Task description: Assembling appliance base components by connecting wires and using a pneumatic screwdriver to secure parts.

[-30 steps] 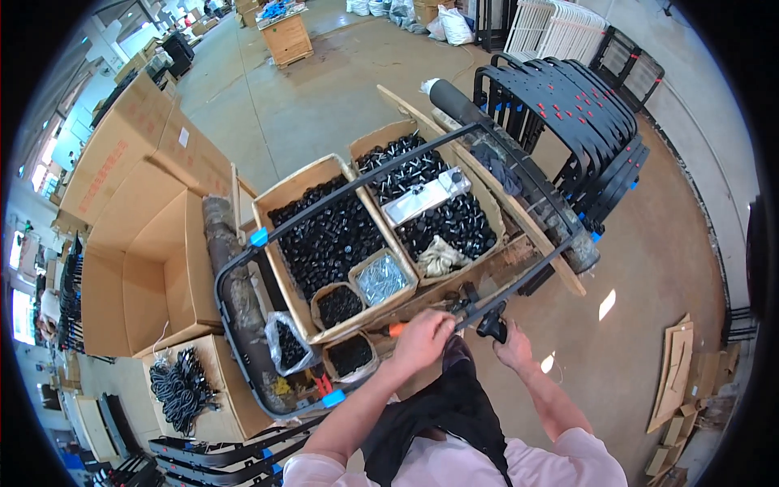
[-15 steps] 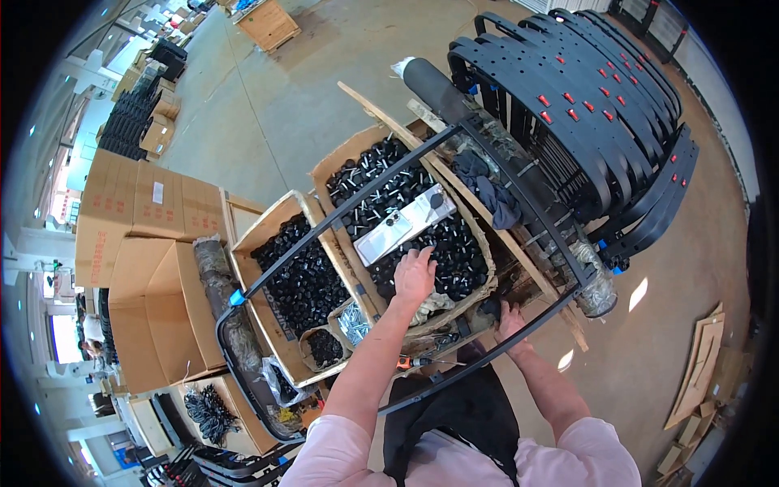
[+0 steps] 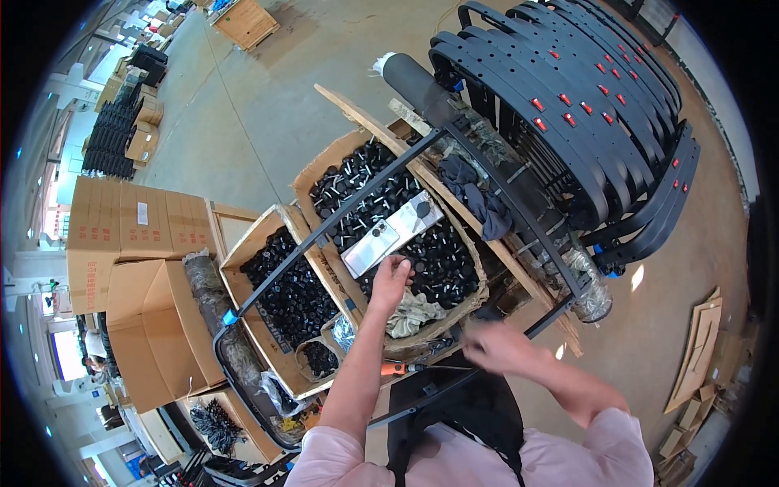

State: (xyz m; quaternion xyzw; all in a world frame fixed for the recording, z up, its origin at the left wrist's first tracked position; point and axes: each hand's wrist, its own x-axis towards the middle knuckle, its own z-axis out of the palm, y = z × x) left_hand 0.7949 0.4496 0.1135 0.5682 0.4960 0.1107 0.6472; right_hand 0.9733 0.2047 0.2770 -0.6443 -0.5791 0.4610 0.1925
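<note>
The left hand (image 3: 392, 284), fingers bent and drawn in toward the thumb, is down among loose black round-headed pieces with bright metal shanks (image 3: 446, 264); whether it pinches one I cannot tell. They heap around and beyond its fingertips in an open brown cardboard box (image 3: 315, 168). Just ahead of it, a long silver-white flat box (image 3: 408, 217) lies on the heap, bearing a silver phone (image 3: 369, 246); just right is a crumpled off-white cloth (image 3: 418, 315). The right hand (image 3: 503, 345), nearer the body and to the right, is blurred, so its grip cannot be told. A black metal-tube frame (image 3: 349, 209) spans above the boxes, one bar beyond the left hand. The work looks unfinished to me: a small bright-blue piece (image 3: 230, 316) is already on the frame, well left of that hand, but I can make out no round-headed piece fitted, and plenty lie loose. Farther right stands a stack of black curved panels with red tabs (image 3: 560, 105).
</note>
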